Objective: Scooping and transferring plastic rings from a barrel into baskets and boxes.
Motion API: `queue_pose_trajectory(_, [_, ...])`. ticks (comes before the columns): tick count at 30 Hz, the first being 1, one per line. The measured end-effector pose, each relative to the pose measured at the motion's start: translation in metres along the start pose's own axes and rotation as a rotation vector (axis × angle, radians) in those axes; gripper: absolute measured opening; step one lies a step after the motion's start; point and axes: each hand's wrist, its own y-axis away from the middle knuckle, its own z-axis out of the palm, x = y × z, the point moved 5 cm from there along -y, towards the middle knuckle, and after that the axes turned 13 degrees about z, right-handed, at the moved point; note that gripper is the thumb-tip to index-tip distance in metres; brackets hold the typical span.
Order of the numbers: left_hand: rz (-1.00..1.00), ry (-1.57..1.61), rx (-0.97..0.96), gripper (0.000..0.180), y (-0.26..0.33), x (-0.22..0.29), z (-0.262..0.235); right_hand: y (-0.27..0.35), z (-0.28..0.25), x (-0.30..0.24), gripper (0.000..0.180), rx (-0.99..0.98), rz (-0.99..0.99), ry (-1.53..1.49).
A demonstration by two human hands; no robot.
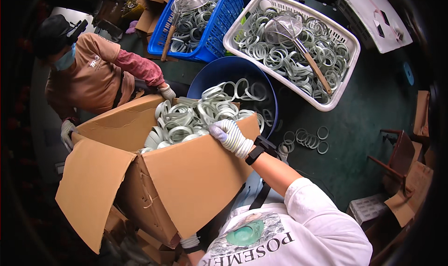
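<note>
A big open cardboard box [196, 186], heaped with pale grey-green rings [179, 121], is tilted over a round blue tub [219, 70]. Rings spill past its far rim into the tub, some blurred. My right hand [230, 136], in a striped white glove, is closed on the box's flap edge beside the rings. Low at the near bottom corner, my left hand [190, 241] is mostly hidden by the box, its fingers out of sight. Across from me a co-worker's gloved hands [167, 92] hold the box's far side.
Behind the tub stand a blue basket [210, 37] and a white basket [343, 96], both full of rings, each with a wood-handled mesh strainer [283, 29] on top. Loose rings [305, 138] lie on the floor at right. A chair [396, 158] and cardboard stand farther right.
</note>
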Motion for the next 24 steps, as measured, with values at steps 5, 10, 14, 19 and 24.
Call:
queue_pose_trajectory(5, [-0.026, -0.014, -0.022, 0.052, 0.01, -0.002, -0.002, 0.007, 0.007, -0.016, 0.053, -0.015, -0.028, -0.038])
queue_pose_trajectory(10, [-0.028, -0.025, -0.039, 0.052, 0.015, -0.005, -0.006, 0.006, 0.03, -0.014, 0.055, -0.082, 0.017, -0.094])
queue_pose_trajectory(14, [-0.04, -0.034, -0.054, 0.052, 0.021, -0.007, -0.009, 0.004, 0.046, -0.005, 0.056, -0.057, 0.025, -0.222])
queue_pose_trajectory(19, [-0.05, -0.049, -0.066, 0.052, 0.029, -0.011, -0.011, -0.001, 0.048, -0.007, 0.058, -0.058, -0.049, -0.118])
queue_pose_trajectory(24, [-0.05, -0.068, -0.075, 0.052, 0.033, -0.016, -0.013, -0.005, 0.047, 0.004, 0.054, -0.04, -0.039, -0.088])
